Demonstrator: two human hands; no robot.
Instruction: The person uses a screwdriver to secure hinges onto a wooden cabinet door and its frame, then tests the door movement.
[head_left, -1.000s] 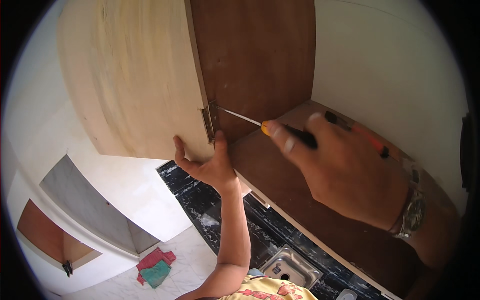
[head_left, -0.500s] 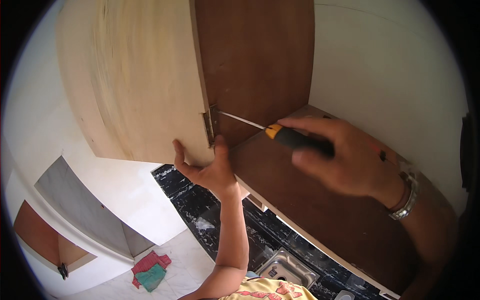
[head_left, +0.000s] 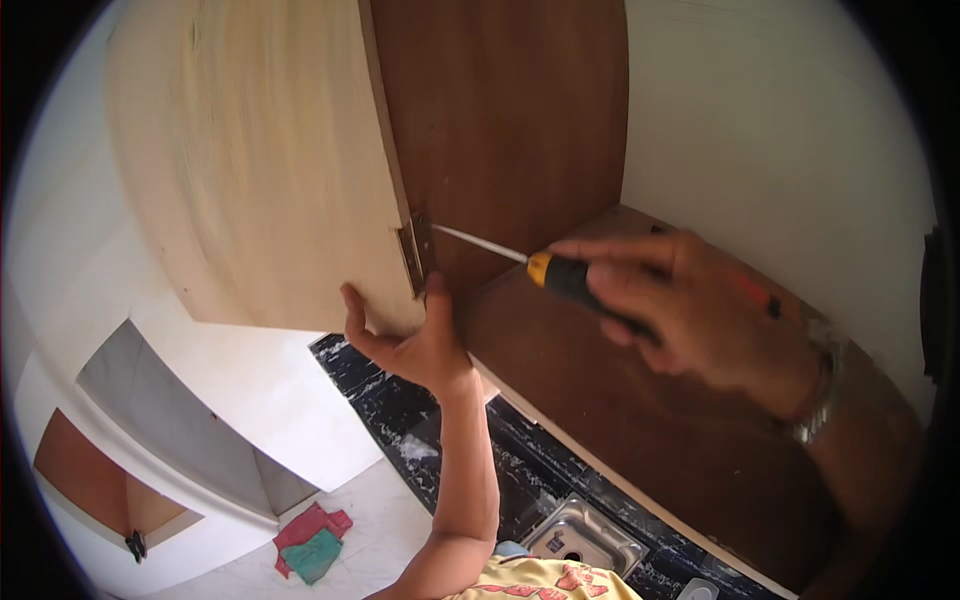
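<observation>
Screwdriver Meets Hinge At The Cabinet's Edge

We open on the big piece, the brown-lined cabinet (head_left: 520, 120) filling the centre and right of the frame. Next comes the pale wooden panel (head_left: 280, 160), upper left: broad, stiff and, we reckon, the heaviest thing to manage here, best supported near its lower corner. Below runs the black counter (head_left: 400, 412), with a steel sink (head_left: 612, 522) at the bottom.

Now the hands! On the right of the frame, our right hand (head_left: 695, 325) is wrapped around the screwdriver's handle. Mid-frame, our left hand (head_left: 415, 350) sits at the panel's lower corner, thumb and forefinger spread wide, the thumb by the hinge; how firmly it clamps, we can't tell.

Down in scale to the screwdriver (head_left: 567, 277), right of centre, its shaft slanting up and left. It looks light and rigid; the thick black-and-yellow handle is the place to grip, while the slim tip could slip off metal.

And smallest, the hinge (head_left: 413, 258), left of centre on the panel's edge: thin, hard, probably easy to nudge, best steadied by its lower end. The tip is at its upper part; whether it's seated in a screw is too small to call.
</observation>
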